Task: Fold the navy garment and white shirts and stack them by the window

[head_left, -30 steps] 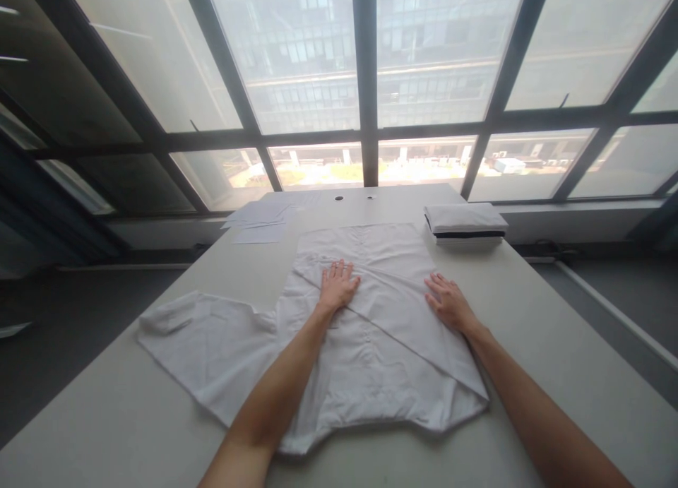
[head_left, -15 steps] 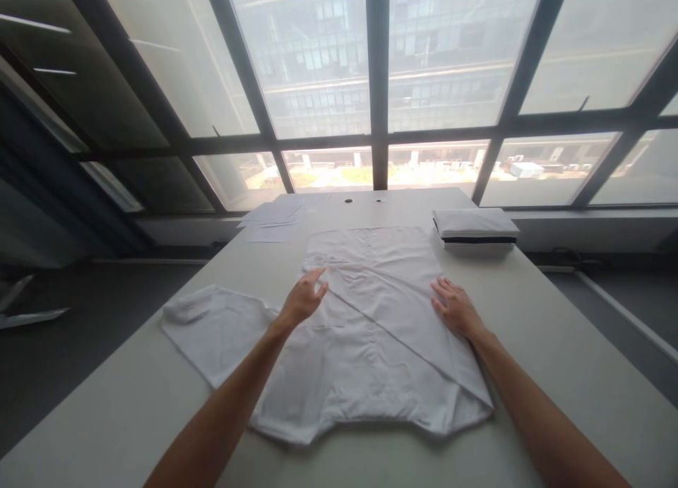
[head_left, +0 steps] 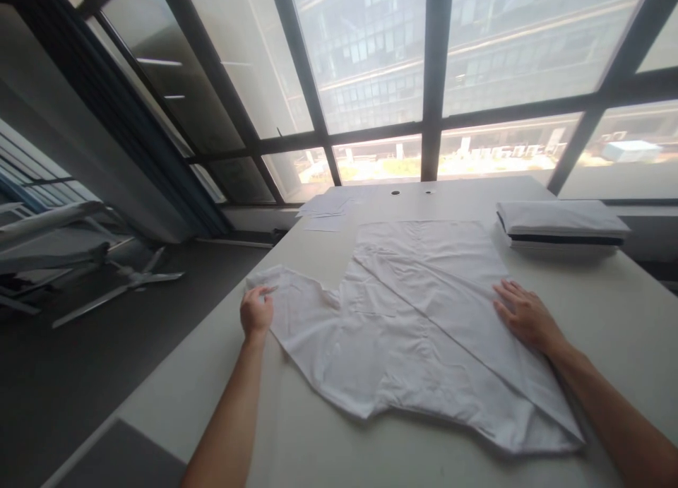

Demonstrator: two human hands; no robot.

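Observation:
A white long-sleeved shirt [head_left: 424, 332] lies spread on the white table [head_left: 318, 445], somewhat wrinkled. Its right-hand side and sleeve are folded over the body in a long diagonal edge. Out to the left stretches the other sleeve [head_left: 296, 304]. My left hand [head_left: 257, 311] is closed at the end of that sleeve, thumb and fingers pinching the cloth. On the shirt's right folded edge, my right hand [head_left: 530, 318] rests flat with its fingers stretched out and slightly apart.
A folded stack of white cloth with a dark band [head_left: 561, 225] sits at the table's back right. Sheets of paper [head_left: 325, 209] lie at the back left. Beyond the table are large windows; a metal-legged piece of furniture [head_left: 127, 280] stands on the left floor.
My left hand has moved left from the shirt's body to the end of the outstretched sleeve and closed on it. My right hand stays flat on the shirt. The view has turned left.

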